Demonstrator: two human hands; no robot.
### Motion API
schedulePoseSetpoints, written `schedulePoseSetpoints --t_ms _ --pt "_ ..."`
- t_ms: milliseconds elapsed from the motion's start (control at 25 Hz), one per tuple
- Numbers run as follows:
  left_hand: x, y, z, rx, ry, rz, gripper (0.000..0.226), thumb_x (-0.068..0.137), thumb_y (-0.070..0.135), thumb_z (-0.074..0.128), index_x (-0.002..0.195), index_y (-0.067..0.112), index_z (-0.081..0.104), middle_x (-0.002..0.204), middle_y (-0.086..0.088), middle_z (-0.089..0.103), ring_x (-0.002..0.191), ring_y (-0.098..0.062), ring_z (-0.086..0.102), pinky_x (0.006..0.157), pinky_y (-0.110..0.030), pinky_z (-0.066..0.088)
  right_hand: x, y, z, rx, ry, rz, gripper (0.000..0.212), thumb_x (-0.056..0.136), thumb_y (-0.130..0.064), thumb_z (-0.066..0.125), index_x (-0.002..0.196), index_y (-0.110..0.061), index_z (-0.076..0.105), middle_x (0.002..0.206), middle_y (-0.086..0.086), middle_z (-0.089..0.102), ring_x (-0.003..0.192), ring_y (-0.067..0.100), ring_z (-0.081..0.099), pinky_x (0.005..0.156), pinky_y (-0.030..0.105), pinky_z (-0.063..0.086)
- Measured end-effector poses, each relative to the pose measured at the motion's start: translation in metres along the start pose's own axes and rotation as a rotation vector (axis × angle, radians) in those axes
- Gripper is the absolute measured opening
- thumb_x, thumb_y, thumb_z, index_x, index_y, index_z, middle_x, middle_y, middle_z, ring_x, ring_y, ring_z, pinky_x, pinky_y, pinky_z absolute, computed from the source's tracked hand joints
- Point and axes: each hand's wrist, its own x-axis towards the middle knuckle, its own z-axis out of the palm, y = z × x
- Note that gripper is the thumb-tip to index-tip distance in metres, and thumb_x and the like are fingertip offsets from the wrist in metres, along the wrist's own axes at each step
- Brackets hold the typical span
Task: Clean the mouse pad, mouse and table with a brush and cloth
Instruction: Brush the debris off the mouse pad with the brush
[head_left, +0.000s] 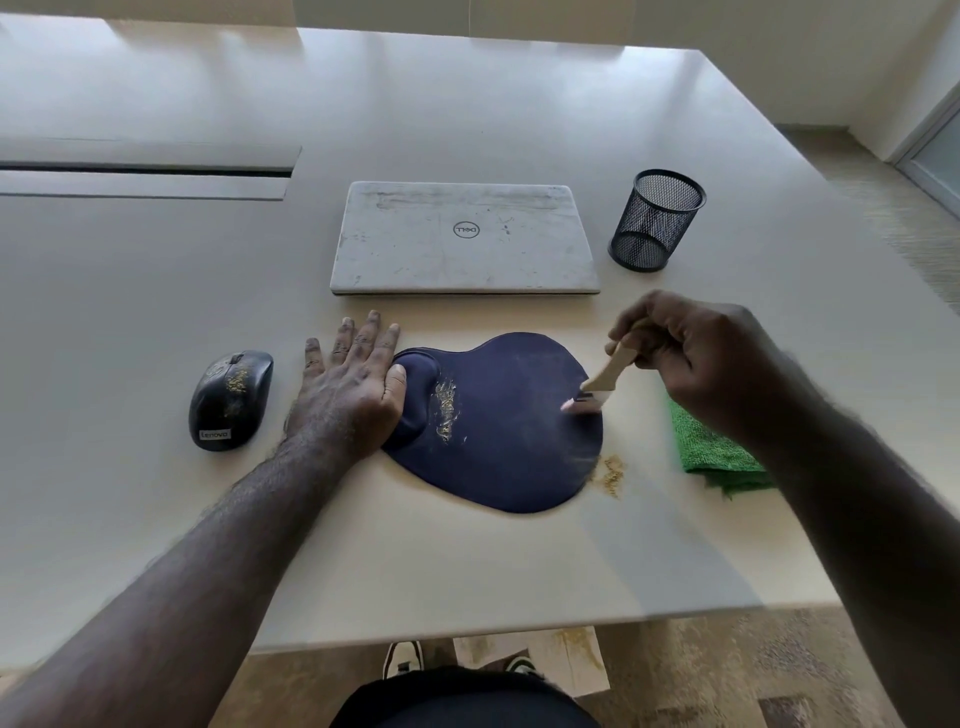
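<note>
A dark blue mouse pad (509, 431) with a wrist rest lies on the white table (467, 561). A streak of yellowish crumbs (445, 410) sits beside the wrist rest, and more crumbs (610, 473) lie on the table at the pad's right edge. My left hand (348, 384) lies flat, fingers apart, pressing on the pad's left end. My right hand (696, 358) grips a wooden-handled brush (605, 376), bristles blurred over the pad's right side. A black mouse (231, 400) dusted with crumbs rests left of my left hand. A green cloth (711, 452) lies partly under my right forearm.
A closed grey laptop (465, 239) lies behind the pad. A black mesh pen cup (655, 221) stands to its right. A cable slot (145, 169) runs along the table's far left. Below the table's near edge I see paper (550, 660) with crumbs on the floor, and shoes.
</note>
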Motion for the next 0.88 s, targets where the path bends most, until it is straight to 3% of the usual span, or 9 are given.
schedulePoseSetpoints --t_ms 120,240,360,520,680,880 --pt "0.000 -0.001 0.001 0.005 0.005 0.007 0.058 0.099 0.039 0.019 0.154 0.030 0.007 0.163 0.007 -0.003 0.149 -0.016 -0.004 0.118 -0.046 -0.008 -0.005 -0.002 0.003 -0.069 0.043 -0.037 0.018 0.094 -0.006 0.057 0.099 -0.019 0.069 0.090 -0.007 0.072 0.082 0.004 0.067 0.078 0.030 0.055" --pt "0.000 -0.001 0.001 0.004 0.002 0.009 0.057 0.099 0.039 0.020 0.154 0.030 0.007 0.163 0.007 -0.003 0.149 -0.016 -0.004 0.118 -0.046 -0.008 -0.015 -0.004 0.000 -0.042 -0.029 -0.012 0.018 0.093 -0.006 0.059 0.097 -0.021 0.068 0.088 -0.008 0.072 0.081 0.005 0.068 0.074 0.036 0.057" --pt "0.000 -0.001 0.001 0.002 -0.004 0.007 0.057 0.099 0.039 0.019 0.154 0.031 0.006 0.163 0.008 -0.004 0.149 -0.015 -0.005 0.118 -0.046 -0.008 -0.022 -0.008 -0.009 -0.015 -0.052 -0.042 0.015 0.094 -0.014 0.055 0.097 -0.024 0.066 0.089 -0.013 0.073 0.082 0.002 0.069 0.073 0.031 0.057" --pt "0.000 0.000 0.000 0.003 0.005 0.001 0.057 0.100 0.037 0.022 0.155 0.030 0.009 0.163 0.007 -0.002 0.149 -0.016 -0.003 0.118 -0.045 -0.007 -0.031 -0.019 -0.003 -0.031 0.004 -0.086 0.015 0.095 -0.007 0.059 0.098 -0.018 0.069 0.090 -0.010 0.071 0.082 0.001 0.066 0.074 0.022 0.054" --pt "0.000 0.000 -0.001 -0.003 -0.004 -0.002 0.057 0.100 0.037 0.023 0.155 0.030 0.008 0.163 0.008 -0.002 0.149 -0.015 -0.004 0.118 -0.045 -0.008 -0.041 -0.025 -0.007 0.000 -0.132 -0.089 0.017 0.093 -0.005 0.059 0.096 -0.019 0.069 0.087 -0.021 0.068 0.082 -0.003 0.066 0.071 0.007 0.046" --pt "0.000 0.001 0.000 -0.008 -0.003 -0.006 0.057 0.100 0.037 0.023 0.155 0.031 0.008 0.163 0.009 -0.002 0.149 -0.015 -0.004 0.118 -0.044 -0.009 -0.042 -0.031 -0.010 0.006 -0.024 -0.095 0.015 0.098 -0.016 0.055 0.098 -0.015 0.070 0.089 -0.013 0.071 0.082 0.001 0.068 0.072 0.015 0.052"
